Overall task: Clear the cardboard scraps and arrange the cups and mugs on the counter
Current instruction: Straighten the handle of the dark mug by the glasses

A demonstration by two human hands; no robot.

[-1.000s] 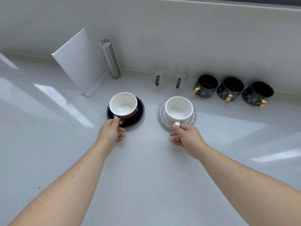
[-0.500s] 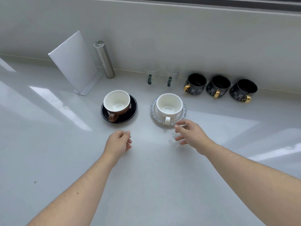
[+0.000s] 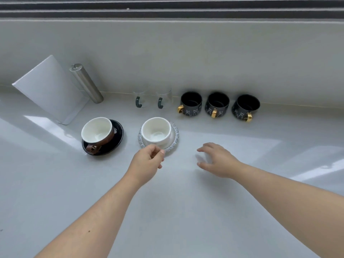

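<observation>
A brown cup with a white inside sits on a black saucer, handle toward me. To its right a white cup stands on a speckled saucer. My left hand hovers at that saucer's front edge with fingers curled, hiding the cup's handle; nothing shows in it. My right hand is over bare counter to the right, fingers spread and empty. Along the back wall stand two clear glasses and three black mugs with gold handles. No cardboard scraps are in view.
A white slanted board stand and a steel cylinder stand at the back left against the wall. The pale counter stretches toward me between and under my forearms.
Both hands let go of the cup handles and pulled back. My left hand then moved right, to the front of the white cup; my right hand swung further right and spread its fingers.
</observation>
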